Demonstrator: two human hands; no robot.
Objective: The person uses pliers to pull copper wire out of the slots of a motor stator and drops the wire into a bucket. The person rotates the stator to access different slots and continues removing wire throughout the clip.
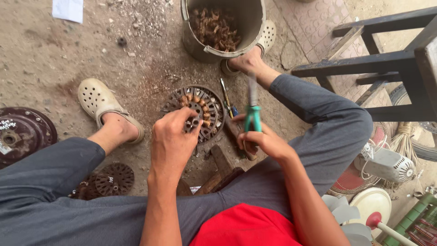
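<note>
- The round dark metal motor stator with copper wire coils (202,109) lies flat on the dirt ground (54,59), between the person's two feet and just in front of the knees.
- The left hand (172,139) rests over the near edge of the stator, fingers bent and drawn together, fingertips pinching at a coil near the centre hub.
- The right hand (264,142) is closed in a fist around the green-handled pliers (252,111), which stand nearly upright, grey jaws pointing away from the person, just right of the stator.
- A small screwdriver with a yellow and blue handle (226,98) lies on the ground beside the stator's right edge.
- Pieces of brown wood (221,159) lie under and near the hands, touching the stator's near side.
- A dented grey metal bucket filled with scraps of copper wire (218,27) stands beyond the stator, next to the right foot.
- Both feet wear cream perforated clogs (98,100); the legs are in grey trousers.
- A smaller dark slotted metal disc (114,178) lies by the left leg, and a rusty round motor cover (20,132) sits at the far left.
- A dark wooden stool (387,64) stands to the right, with white fan parts (387,164) below it.
</note>
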